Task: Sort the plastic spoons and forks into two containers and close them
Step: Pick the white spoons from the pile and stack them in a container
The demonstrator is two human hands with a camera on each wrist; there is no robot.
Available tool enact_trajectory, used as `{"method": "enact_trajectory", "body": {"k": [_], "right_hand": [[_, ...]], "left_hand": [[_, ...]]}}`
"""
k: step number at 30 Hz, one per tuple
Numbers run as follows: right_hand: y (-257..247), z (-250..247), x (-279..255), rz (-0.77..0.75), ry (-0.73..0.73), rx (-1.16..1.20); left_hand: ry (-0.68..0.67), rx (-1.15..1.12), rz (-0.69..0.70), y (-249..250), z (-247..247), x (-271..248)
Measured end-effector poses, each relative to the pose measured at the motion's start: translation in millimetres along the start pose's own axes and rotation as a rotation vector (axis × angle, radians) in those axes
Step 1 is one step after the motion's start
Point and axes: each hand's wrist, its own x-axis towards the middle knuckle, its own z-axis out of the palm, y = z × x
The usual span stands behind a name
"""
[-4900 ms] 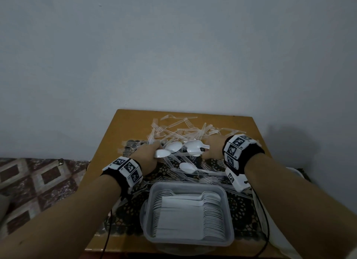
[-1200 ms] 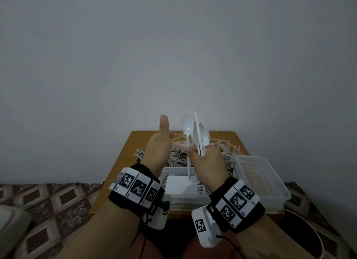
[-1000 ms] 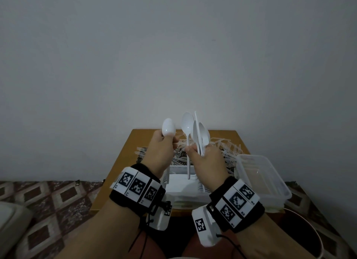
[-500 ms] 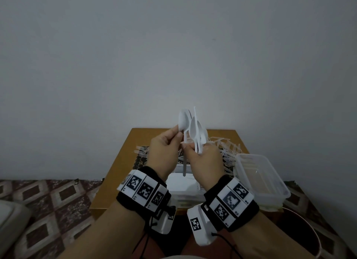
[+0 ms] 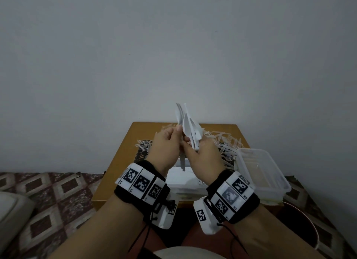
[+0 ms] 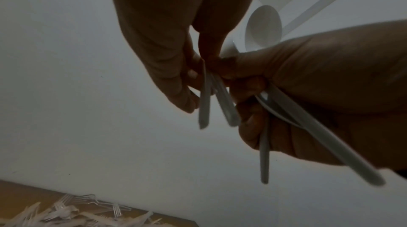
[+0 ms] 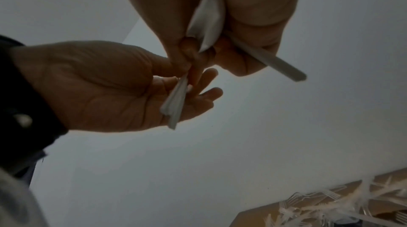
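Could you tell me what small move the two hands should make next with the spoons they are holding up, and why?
Probably lower the bunch of white spoons into the container of spoons just below. The right hand grips the bunch, and the left hand pinches handles into it, so the spoons look gathered, while only clear forks show in the pile on the table.

No words, brands or numbers I can read, only black-and-white square code markers on my wristbands (image 5: 142,183) (tiny marks beneath them too small to read)

white spoons (image 5: 188,127) bunched upright, forks (image 5: 222,143) heaped
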Motion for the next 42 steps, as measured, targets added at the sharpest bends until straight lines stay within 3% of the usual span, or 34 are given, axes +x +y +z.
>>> {"method": "enact_trajectory", "body": {"k": [5, 9, 17, 26, 32, 38, 42], "right_hand": [[-5.6, 2.8, -1.1, -0.005, 0.005, 0.29], [-6.6, 3.4, 1.7, 0.019, 0.026, 0.378], [-0.5, 2.0, 3.6, 0.018, 0.23, 0.262], [4.4, -2.5, 5.7, 0.184, 0.338, 0.236], [0.7, 2.3, 0.4, 0.104, 0.309, 0.168], [-1.5, 5.1, -4.6, -0.01, 0.24, 0.016], [-0.6, 3.4, -5.4, -0.103, 0.231, -0.062]], "left_hand": [[0.109, -0.11, 0.058, 1.5, -0.7, -0.8], [0.115, 0.018, 0.073, -2.3, -1.4, -2.3], [0.023, 0.025, 0.036, -0.2, 3.7, -8.7], [-0.105, 0.047, -0.041, 0.3, 8.7, -14.9], [-0.17, 0.019, -0.062, 4.6, 9.9, -18.0], [-0.096, -0.024, -0.061, 4.5, 7.0, -15.7], [-0.114, -0.163, -0.106, 7.1, 2.3, -13.2]]}}
